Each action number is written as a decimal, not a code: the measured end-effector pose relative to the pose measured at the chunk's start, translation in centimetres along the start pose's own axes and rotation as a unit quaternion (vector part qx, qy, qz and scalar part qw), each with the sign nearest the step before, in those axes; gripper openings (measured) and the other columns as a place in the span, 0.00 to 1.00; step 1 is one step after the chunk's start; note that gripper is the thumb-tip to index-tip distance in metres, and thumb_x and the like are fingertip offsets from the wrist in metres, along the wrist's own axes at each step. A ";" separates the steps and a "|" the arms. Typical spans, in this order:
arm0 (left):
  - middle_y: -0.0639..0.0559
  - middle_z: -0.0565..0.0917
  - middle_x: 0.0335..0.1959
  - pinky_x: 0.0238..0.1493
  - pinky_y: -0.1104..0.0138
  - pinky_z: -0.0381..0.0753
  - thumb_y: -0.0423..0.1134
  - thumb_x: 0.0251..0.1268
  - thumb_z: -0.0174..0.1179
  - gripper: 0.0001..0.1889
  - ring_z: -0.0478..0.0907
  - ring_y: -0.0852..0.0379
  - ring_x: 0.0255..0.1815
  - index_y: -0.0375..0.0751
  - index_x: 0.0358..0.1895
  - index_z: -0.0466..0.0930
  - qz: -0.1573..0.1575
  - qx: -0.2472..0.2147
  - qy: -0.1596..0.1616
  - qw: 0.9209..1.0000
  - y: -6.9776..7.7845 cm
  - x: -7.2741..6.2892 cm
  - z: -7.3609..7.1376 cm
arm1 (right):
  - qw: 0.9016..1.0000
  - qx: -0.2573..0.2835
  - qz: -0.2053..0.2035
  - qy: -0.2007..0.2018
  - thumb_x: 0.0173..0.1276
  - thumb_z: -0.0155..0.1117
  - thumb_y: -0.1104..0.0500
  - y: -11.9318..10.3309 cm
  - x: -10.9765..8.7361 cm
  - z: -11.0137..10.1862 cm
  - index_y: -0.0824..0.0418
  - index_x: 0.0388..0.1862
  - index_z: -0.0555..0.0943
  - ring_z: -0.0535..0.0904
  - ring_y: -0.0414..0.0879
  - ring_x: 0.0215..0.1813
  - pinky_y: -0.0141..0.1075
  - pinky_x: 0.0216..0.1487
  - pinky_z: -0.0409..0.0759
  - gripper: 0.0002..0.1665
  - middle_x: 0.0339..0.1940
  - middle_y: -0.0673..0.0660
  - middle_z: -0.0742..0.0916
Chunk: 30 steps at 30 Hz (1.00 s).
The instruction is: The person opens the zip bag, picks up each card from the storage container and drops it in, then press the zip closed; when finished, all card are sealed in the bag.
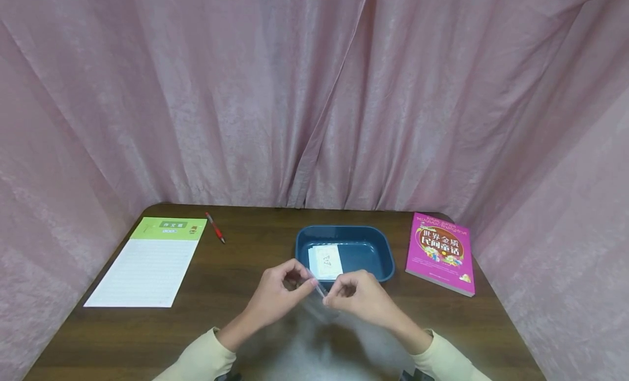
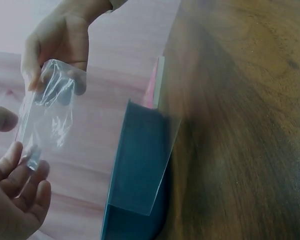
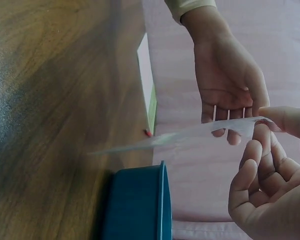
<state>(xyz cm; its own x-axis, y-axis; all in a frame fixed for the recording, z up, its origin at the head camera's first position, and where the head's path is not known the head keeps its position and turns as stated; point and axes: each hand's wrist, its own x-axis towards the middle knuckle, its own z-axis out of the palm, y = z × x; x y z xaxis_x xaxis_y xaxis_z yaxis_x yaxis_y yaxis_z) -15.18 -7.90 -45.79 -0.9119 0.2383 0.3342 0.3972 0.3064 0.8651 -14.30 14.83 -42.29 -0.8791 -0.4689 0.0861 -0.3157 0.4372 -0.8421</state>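
Both hands hold a clear plastic bag (image 2: pixel 55 110) by its upper edge, just in front of a blue tray (image 1: pixel 368 255). My left hand (image 1: pixel 275 293) pinches the left end of that edge between thumb and fingers. At the other end, my right hand (image 1: pixel 363 299) pinches it with thumb and forefinger. The bag hangs thin and flat in the right wrist view, above the tabletop. A small stack of white cards (image 1: pixel 326 261) lies in the left part of the tray, the top one bearing a dark mark that is too small to read.
On the left of the brown table (image 1: pixel 255 233) lies a writing pad (image 1: pixel 142 272) with a green top band, and a red pen (image 1: pixel 214 227) beside it. A pink book (image 1: pixel 439 255) lies to the right of the tray. Pink curtains (image 1: pixel 236 97) hang around the table.
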 end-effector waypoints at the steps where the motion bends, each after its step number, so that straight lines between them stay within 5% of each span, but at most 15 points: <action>1: 0.63 0.86 0.34 0.38 0.60 0.85 0.45 0.63 0.71 0.07 0.82 0.63 0.34 0.55 0.33 0.81 -0.003 0.002 -0.003 1.000 0.0 0.0 0.0 | 1.000 0.001 0.000 0.001 0.60 0.76 0.55 0.0 0.0 0.0 0.50 0.26 0.88 0.77 0.37 0.27 0.31 0.31 0.76 0.05 0.23 0.44 0.87; 7: 0.60 0.83 0.45 0.48 0.60 0.81 0.46 0.63 0.70 0.05 0.79 0.60 0.45 0.58 0.32 0.82 -0.026 0.038 -0.007 0.999 0.4 -0.1 0.0 | 1.000 0.000 -0.006 0.001 0.61 0.76 0.56 -0.1 -0.1 0.2 0.50 0.26 0.88 0.76 0.37 0.29 0.31 0.32 0.76 0.05 0.24 0.44 0.85; 11: 0.61 0.78 0.34 0.41 0.67 0.73 0.45 0.64 0.68 0.05 0.74 0.60 0.38 0.59 0.31 0.83 -0.050 0.053 -0.020 0.997 0.7 -0.2 -0.1 | 1.000 0.004 -0.009 -0.004 0.62 0.76 0.55 -0.1 -0.2 0.3 0.50 0.26 0.87 0.76 0.37 0.29 0.32 0.32 0.76 0.06 0.24 0.44 0.86; 15: 0.59 0.75 0.23 0.30 0.71 0.68 0.40 0.69 0.64 0.07 0.70 0.63 0.26 0.49 0.30 0.84 -0.060 0.009 -0.068 0.996 1.0 -0.2 -0.2 | 1.000 0.012 -0.009 -0.015 0.62 0.76 0.54 0.0 -0.2 0.4 0.51 0.27 0.88 0.77 0.37 0.29 0.31 0.32 0.77 0.06 0.25 0.45 0.86; 20: 0.55 0.77 0.23 0.28 0.73 0.68 0.35 0.69 0.63 0.08 0.69 0.65 0.24 0.40 0.29 0.85 -0.074 -0.061 -0.114 0.989 1.2 -0.1 -0.4 | 0.999 0.028 -0.009 -0.032 0.63 0.75 0.54 -0.1 -0.3 0.5 0.51 0.28 0.88 0.77 0.38 0.29 0.31 0.31 0.76 0.06 0.24 0.46 0.86; 30: 0.53 0.79 0.22 0.26 0.72 0.69 0.32 0.66 0.59 0.11 0.71 0.64 0.23 0.32 0.25 0.82 -0.107 -0.086 -0.125 0.983 1.5 -0.2 -0.6 | 0.997 0.060 -0.022 -0.048 0.67 0.72 0.55 0.1 -0.4 0.7 0.56 0.28 0.86 0.75 0.37 0.28 0.30 0.31 0.75 0.08 0.24 0.47 0.85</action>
<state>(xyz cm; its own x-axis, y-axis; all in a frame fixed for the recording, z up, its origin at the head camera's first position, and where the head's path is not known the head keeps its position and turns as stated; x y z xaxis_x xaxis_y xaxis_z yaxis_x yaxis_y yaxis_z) -14.47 -8.00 -44.35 -0.9097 0.4116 0.0541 0.1564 0.2193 0.9630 -13.69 14.55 -42.75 -0.8254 -0.5592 0.0777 -0.3031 0.3229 -0.8966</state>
